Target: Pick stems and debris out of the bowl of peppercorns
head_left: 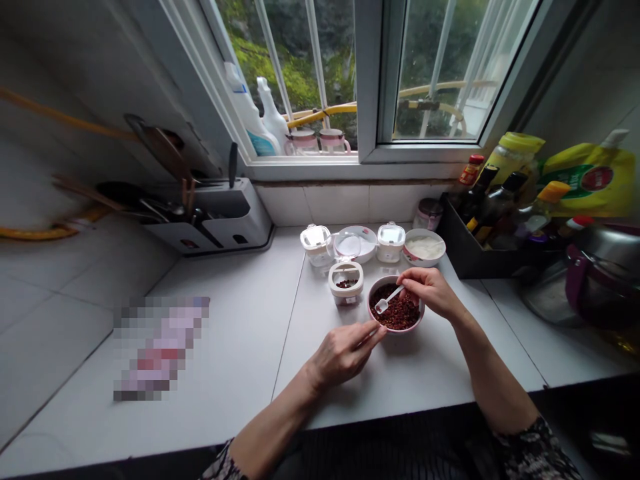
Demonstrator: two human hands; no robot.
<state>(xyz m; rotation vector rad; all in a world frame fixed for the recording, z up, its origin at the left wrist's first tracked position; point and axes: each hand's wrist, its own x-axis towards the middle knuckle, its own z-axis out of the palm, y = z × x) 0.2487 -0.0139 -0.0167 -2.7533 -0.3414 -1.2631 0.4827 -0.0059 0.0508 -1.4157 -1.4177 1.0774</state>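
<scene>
Across the white tabletop (240, 373), the right hand (431, 293) pinched a small white plastic spoon (383, 305) over a pink-rimmed ceramic bowl (400, 329) of dark red spice (403, 313), the left hand's (343, 353) fingers together beside it.

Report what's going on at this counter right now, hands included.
Right hand gripping white plastic spoon in pink-rimmed bowl of dried reddish spice. Left hand beside bowl, pinching something thin. Small white container next to bowl.

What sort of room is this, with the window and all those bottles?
Most likely a home kitchen: a utensil holder on the counter, a tray of sauce bottles, and small seasoning jars near a bowl of dried spice.
</scene>
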